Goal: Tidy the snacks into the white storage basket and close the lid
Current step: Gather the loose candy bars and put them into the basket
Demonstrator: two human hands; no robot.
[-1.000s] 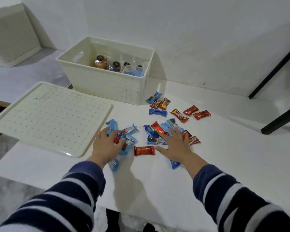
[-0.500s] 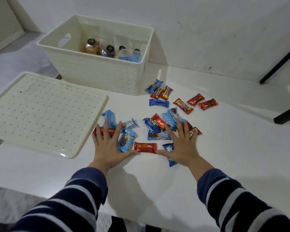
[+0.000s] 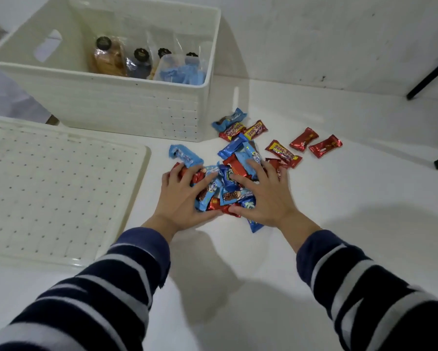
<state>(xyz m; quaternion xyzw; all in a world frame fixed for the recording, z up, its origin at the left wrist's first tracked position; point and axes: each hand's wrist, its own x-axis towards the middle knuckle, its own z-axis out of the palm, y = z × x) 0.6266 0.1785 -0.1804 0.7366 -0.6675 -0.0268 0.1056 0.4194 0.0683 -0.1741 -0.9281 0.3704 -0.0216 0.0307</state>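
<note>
Presently, both hands rest on a heap of wrapped snacks [image 3: 228,188] on the white table [image 3: 364,249], in front of the white basket [image 3: 126,107]. Basket taken as the landmark for all places below.

Left hand [image 3: 181,198]: fingers spread and curved over the left side of the heap, fingertips on blue and red wrappers, thumb along the near edge. Right hand [image 3: 266,198]: fingers spread and curved over the right side, thumb on a red wrapper at the near edge. The two hands cup the heap between them. It is a gathering hold, with no single wrapper pinched. Both sleeves are dark blue with white stripes.

Heap: mixed blue and red wrappers piled together, lying in front of the basket's right front corner. One blue wrapper [image 3: 185,155] sticks up at the heap's far left, just beyond the left fingertips.

Loose snacks: a small group [image 3: 238,126] of one blue and two red-yellow wrappers lies just beside the basket's right front corner. Three more red ones [image 3: 304,145] lie farther right of that corner, apart from the heap.

Basket: open top. Inside, against its right half, stand clear bags with dark labels [image 3: 137,62] and a clear tub of blue wrappers [image 3: 180,72].

Lid [image 3: 56,191]: white with rows of small holes, flat on the table in front of the basket's left half, off the basket.
</note>
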